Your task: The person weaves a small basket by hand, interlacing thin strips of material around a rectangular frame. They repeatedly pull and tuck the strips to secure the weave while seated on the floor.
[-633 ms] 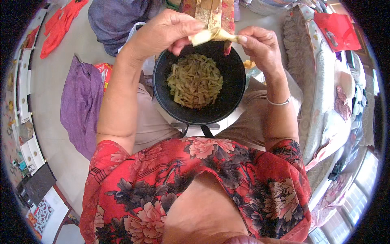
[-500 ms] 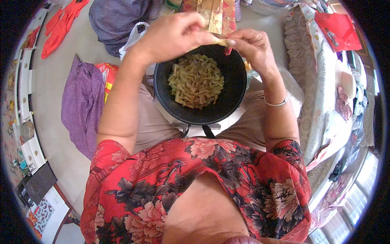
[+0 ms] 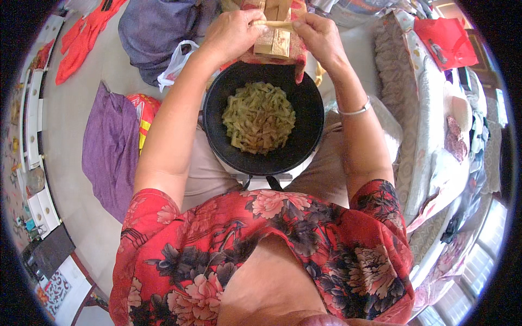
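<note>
A limp, pale yellow strip is held level between my two hands; I cannot tell what it is made of. My left hand pinches one end, and my right hand pinches the other. Just beneath the strip is a light wooden piece on a red patterned cloth. Closer to me, between my knees, a round black pot holds a heap of cut, yellow-green and brownish strips.
A white plastic bag and dark blue cloth lie at the far left, with purple cloth nearer. A clear plastic bag is beside my right forearm. At the right stands a cushioned seat with a red bag.
Both hands have moved farther away and apart, and the strip now stretches straight between them. The pot's contents and the wooden piece show more openly.
</note>
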Action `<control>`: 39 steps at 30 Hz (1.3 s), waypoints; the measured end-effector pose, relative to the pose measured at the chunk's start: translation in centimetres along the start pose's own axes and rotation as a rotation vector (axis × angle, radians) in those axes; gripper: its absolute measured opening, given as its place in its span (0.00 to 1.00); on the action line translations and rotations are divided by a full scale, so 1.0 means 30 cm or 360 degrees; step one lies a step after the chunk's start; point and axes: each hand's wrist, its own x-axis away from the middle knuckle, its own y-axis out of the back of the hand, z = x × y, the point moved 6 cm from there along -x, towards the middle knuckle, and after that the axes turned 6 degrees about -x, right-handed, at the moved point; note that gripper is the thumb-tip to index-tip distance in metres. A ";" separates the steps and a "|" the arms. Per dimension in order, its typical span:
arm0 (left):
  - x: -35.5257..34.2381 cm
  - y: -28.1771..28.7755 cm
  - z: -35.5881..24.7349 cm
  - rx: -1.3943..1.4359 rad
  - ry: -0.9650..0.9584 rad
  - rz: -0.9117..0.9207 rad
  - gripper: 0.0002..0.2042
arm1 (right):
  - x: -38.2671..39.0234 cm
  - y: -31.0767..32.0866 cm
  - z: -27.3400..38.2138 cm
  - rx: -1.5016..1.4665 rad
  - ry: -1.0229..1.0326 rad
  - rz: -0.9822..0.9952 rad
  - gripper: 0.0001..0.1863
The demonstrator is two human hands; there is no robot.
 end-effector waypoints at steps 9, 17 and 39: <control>0.041 -0.003 0.006 -0.0339 0.0279 0.0790 0.15 | -0.021 -0.004 -0.078 0.0720 -0.0118 0.0043 0.11; 0.108 -0.059 -0.143 0.1422 0.0037 -0.0276 0.18 | 0.173 -0.197 0.132 -0.2001 -0.0824 0.0680 0.12; 0.175 0.200 -0.262 0.0934 -0.0506 -0.0925 0.17 | 0.195 -0.113 0.292 -0.0266 0.0277 0.0097 0.17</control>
